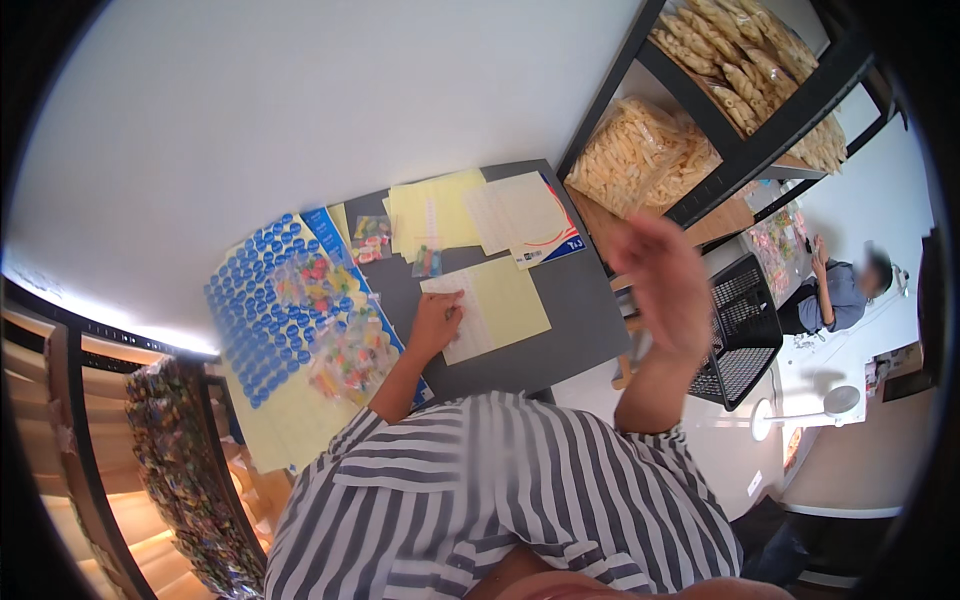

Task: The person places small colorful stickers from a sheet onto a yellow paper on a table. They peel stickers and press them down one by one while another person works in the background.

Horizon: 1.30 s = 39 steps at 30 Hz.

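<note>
My left hand (437,322) rests on the left part of a pale yellow sticker sheet (514,307), its fingertips on small whitish labels; whether it pinches one is unclear. Raised above the table's right edge is my right hand (664,277), blurred, its fingers' hold hard to make out. Beyond the sheet lie a small clear packet of coloured pieces (427,261), another packet (373,238) and more yellow sheets (435,214). At the left, clear packets of colourful sweets (319,283) lie on a sheet of round blue stickers (262,322).
The dark grey table (570,307) stands against a white wall. To the right are a metal shelf (697,199) with bagged pale snack pieces (637,150) and a black plastic basket (742,330). Further right, a person (836,292) works at another table. Another shelf stands at left.
</note>
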Available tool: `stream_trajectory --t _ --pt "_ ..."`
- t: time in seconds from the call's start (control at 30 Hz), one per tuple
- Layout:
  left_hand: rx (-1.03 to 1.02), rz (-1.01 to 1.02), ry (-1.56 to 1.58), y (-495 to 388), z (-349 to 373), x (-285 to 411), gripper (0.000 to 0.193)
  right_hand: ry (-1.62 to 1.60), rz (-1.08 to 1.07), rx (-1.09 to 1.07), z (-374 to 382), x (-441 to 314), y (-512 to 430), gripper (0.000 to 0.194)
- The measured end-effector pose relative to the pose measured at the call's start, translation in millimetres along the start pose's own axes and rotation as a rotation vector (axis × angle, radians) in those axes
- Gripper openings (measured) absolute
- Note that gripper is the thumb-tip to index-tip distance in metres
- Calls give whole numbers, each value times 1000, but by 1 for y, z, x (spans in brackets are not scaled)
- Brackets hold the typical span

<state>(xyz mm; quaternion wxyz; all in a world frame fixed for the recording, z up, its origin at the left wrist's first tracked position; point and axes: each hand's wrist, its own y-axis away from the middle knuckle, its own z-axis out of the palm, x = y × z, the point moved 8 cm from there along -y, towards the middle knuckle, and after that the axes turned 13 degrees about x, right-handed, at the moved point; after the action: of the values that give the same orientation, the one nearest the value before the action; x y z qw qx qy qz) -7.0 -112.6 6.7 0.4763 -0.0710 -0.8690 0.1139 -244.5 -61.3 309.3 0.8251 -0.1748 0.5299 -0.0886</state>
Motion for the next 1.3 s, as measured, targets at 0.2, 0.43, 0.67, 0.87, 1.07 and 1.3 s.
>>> stream_trajectory --t 0.2,0.43,0.67,0.87,1.07,1.3 --pt "14 7 7 0 -4 4 35 155 129 419 -60 36 -4 53" --pt "-21 -58 1 -4 -5 2 33 1138 -575 1387 -335 -85 166 66" --pt "32 -84 27 -2 -8 8 30 935 1143 1402 -394 245 509 58" --pt "29 -13 -11 -5 -7 9 29 491 1234 1101 -353 292 483 52" --pt "38 -19 -9 -1 -5 7 30 1201 -1 1150 -356 76 196 37" --pt "95 34 -31 2 -7 14 31 1209 -169 308 -130 185 22 15"
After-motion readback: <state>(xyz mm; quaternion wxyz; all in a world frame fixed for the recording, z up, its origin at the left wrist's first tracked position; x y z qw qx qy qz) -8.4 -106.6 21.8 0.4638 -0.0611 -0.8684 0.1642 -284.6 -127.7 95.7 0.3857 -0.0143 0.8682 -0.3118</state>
